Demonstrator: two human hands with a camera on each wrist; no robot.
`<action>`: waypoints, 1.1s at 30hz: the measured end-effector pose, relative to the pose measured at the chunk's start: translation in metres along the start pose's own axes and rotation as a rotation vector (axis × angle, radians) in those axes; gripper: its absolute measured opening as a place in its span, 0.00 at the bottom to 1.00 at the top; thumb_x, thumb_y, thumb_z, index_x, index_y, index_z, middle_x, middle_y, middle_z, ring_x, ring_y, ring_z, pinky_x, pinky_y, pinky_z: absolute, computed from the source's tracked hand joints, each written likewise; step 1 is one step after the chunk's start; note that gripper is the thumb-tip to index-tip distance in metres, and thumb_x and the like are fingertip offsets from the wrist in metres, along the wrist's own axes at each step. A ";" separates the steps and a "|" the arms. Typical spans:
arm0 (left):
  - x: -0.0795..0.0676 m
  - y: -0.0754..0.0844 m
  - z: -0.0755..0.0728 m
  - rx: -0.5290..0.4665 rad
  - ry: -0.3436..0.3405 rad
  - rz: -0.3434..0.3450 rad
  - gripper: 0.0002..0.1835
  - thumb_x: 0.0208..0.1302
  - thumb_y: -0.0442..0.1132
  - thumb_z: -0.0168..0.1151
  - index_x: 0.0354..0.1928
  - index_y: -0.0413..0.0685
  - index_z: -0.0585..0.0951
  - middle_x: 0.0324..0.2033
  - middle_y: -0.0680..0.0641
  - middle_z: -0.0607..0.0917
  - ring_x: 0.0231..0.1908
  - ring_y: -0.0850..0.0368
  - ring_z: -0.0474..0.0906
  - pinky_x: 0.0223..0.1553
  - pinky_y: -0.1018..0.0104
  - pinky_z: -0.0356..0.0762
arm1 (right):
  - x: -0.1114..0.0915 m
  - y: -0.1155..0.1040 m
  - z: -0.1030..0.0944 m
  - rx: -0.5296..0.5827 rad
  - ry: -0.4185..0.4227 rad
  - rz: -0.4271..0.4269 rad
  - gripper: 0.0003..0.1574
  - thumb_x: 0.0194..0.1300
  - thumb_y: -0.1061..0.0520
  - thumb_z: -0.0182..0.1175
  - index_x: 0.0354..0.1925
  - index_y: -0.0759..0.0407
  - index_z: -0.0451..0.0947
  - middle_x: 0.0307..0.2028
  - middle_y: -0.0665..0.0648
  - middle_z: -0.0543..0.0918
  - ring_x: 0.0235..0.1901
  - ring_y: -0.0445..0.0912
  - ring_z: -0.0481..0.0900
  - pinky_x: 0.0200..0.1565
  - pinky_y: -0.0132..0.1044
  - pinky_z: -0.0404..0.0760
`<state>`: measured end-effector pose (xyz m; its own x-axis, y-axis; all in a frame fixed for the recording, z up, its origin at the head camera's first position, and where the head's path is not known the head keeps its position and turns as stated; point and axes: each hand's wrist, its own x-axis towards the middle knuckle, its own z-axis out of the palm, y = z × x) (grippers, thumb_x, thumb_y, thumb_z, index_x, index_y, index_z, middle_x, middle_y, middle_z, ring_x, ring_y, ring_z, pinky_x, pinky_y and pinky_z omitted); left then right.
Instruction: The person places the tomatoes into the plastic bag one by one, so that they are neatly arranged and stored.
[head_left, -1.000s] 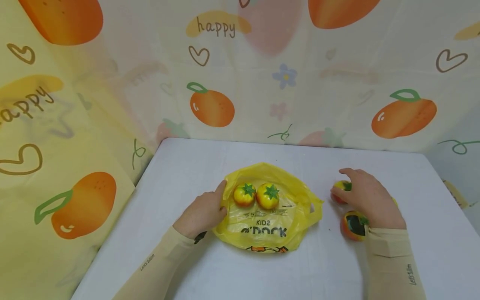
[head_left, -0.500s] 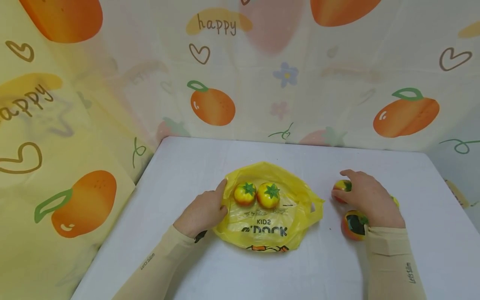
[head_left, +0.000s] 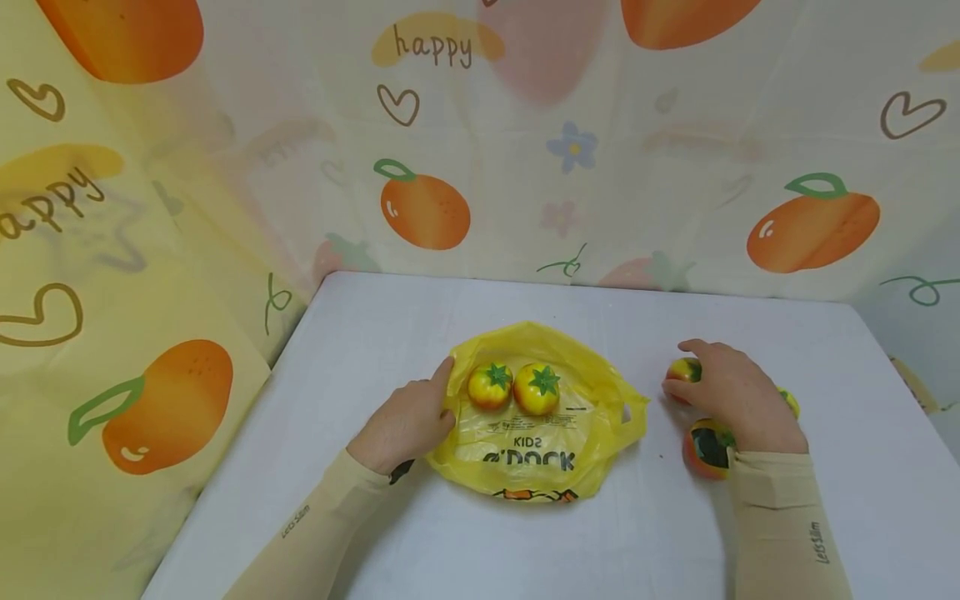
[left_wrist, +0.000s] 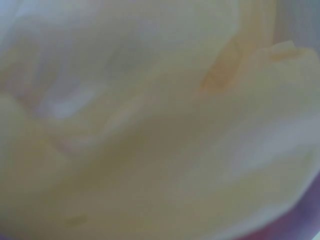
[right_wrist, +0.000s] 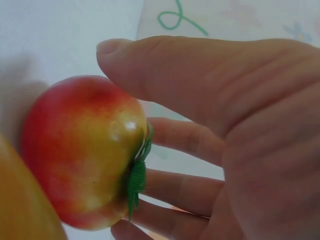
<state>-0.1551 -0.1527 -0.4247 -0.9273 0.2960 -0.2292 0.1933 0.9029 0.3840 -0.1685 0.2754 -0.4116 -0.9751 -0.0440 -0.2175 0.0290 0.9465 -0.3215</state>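
Observation:
A yellow plastic bag (head_left: 525,487) lies mouth-up, two yellow-orange toy fruits with green star-shaped leaf caps, a left fruit (head_left: 483,395) and a right fruit (head_left: 534,400), on it. My left hand (head_left: 405,421) grips the bag's left edge; the left wrist view holds mostly blurred pale plastic (left_wrist: 160,160). Over on the right, my right hand (head_left: 738,396) holds its thumb and fingers around a red-and-yellow toy fruit (right_wrist: 82,155) with a green cap. Its fingertips are partly hidden behind the fruit. Another toy fruit (head_left: 701,468) with a dark patch sits just below that hand.
A yellow-green item (head_left: 789,402) shows partly behind the right hand. White cloth covers the table (head_left: 585,558). A fruit-printed curtain (head_left: 480,225) stands behind it and along the left side.
The view has tilted slightly, shifting everything a little. Both hands, the bag and the fruits otherwise keep their places.

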 end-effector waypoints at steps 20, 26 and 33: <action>0.000 -0.001 0.000 0.019 0.011 0.020 0.41 0.74 0.37 0.60 0.84 0.36 0.57 0.35 0.42 0.84 0.25 0.53 0.75 0.28 0.63 0.72 | 0.002 0.004 -0.001 -0.003 -0.045 0.024 0.53 0.69 0.37 0.71 0.75 0.68 0.68 0.63 0.77 0.79 0.55 0.68 0.78 0.61 0.70 0.77; 0.000 -0.001 -0.001 0.018 0.011 0.025 0.41 0.73 0.36 0.60 0.84 0.36 0.57 0.33 0.44 0.83 0.25 0.53 0.74 0.27 0.63 0.71 | 0.003 0.005 -0.001 0.000 -0.054 0.035 0.53 0.69 0.37 0.71 0.76 0.69 0.67 0.62 0.77 0.80 0.53 0.67 0.78 0.61 0.69 0.77; -0.001 0.000 0.000 0.009 0.006 0.017 0.41 0.73 0.36 0.60 0.84 0.36 0.57 0.33 0.44 0.83 0.25 0.53 0.74 0.27 0.63 0.71 | 0.003 0.004 0.001 0.013 -0.066 0.040 0.55 0.68 0.35 0.71 0.76 0.67 0.66 0.65 0.77 0.78 0.57 0.69 0.77 0.63 0.71 0.76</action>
<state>-0.1547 -0.1534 -0.4243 -0.9258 0.3094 -0.2172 0.2118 0.9005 0.3797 -0.1707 0.2790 -0.4146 -0.9563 -0.0277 -0.2909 0.0710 0.9437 -0.3232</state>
